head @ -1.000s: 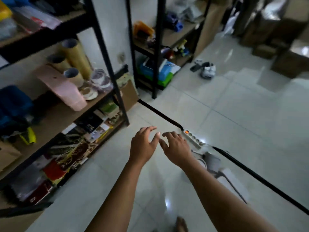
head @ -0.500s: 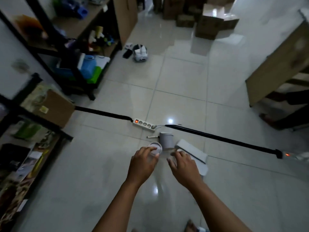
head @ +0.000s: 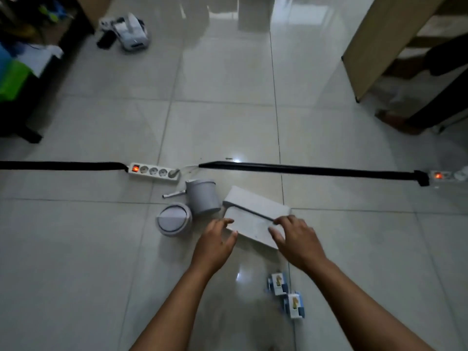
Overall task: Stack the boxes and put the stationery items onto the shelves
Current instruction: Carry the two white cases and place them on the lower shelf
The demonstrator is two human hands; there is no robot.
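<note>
Two flat white boxes (head: 255, 214) lie on the tiled floor, one resting partly on the other. My left hand (head: 215, 244) is at the near left corner of the lower box, fingers spread, holding nothing. My right hand (head: 296, 239) hovers over the near right edge, fingers apart and just touching it. Left of the boxes lie a grey cylindrical tub (head: 202, 196) on its side and a round white lid (head: 173, 220). A small pen-like item (head: 173, 194) lies beside the tub. Two small blue-and-white packets (head: 286, 295) lie near my right forearm.
A white power strip (head: 153, 171) with a lit red switch and black cables (head: 304, 169) cross the floor just beyond the boxes. A second strip (head: 448, 175) is at far right. A shelf unit (head: 22, 72) stands at left, a wooden panel (head: 372, 44) at upper right, a white device (head: 131, 31) at top.
The view has swung from the shelves down to the floor. Both hands have moved forward and right from the lid and tub to the white boxes.
</note>
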